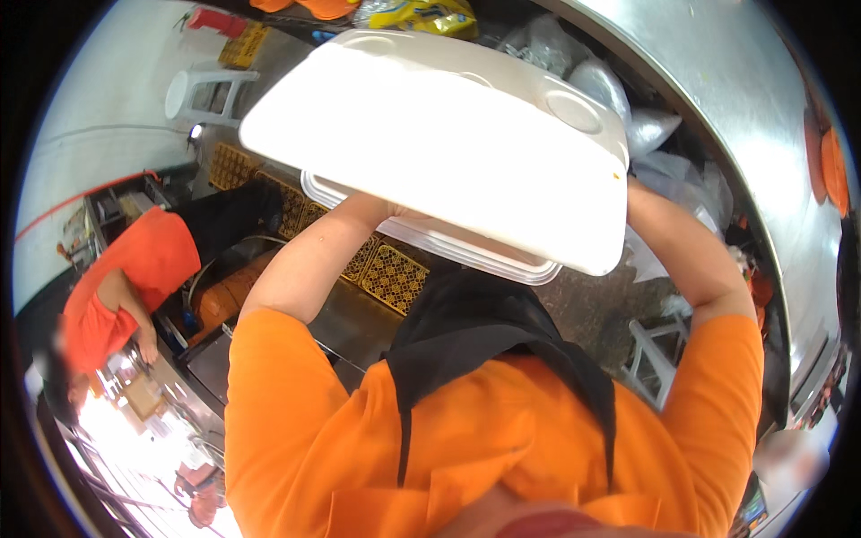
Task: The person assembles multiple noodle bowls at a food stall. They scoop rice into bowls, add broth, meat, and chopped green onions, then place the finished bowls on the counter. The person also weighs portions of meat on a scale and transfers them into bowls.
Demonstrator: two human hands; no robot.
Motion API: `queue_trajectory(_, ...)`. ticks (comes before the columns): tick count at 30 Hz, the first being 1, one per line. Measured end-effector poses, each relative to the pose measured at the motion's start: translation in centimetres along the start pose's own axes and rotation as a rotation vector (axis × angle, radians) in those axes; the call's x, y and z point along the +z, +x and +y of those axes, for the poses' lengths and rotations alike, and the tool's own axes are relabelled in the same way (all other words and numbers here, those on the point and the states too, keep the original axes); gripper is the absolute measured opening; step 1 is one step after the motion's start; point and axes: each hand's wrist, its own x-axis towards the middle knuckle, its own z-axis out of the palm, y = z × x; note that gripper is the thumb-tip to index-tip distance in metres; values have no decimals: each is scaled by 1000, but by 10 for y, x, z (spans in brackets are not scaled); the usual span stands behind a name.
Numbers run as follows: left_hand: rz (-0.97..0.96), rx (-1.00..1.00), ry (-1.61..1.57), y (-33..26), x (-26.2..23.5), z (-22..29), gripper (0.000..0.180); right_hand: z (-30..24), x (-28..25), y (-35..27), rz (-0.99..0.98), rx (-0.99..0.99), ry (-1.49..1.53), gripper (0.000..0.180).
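Note:
A large white plastic lid (448,134) with round raised marks along its far edge is tilted up in front of me, its face glaring bright. Below it shows the ribbed rim of a white plastic tub (475,251), and the lid hides most of the tub. My left hand (395,208) reaches into the gap between lid and tub; only its back edge shows, the fingers are out of sight. At the lid's right edge my right wrist (635,193) goes behind the plastic, touching or close to it. That hand's fingers are hidden too.
Yellow crates (395,276) stand on the floor below. Clear plastic bags (603,88) lie beyond the lid beside a steel counter (717,81) along the right. A white stool (211,94) is far left, another stool (653,363) lower right. A person in orange (134,282) works at left.

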Motion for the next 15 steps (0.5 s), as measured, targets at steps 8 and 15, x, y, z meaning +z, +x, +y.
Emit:
queue_trajectory(8, 380, 25, -195, -57, -1, 4, 47, -46, -14, 47, -286, 396, 747, 50)
queue_trajectory(15, 1147, -66, 806, -48, 27, 32, 59, -40, 21, 87, -378, 384, 1170, 52)
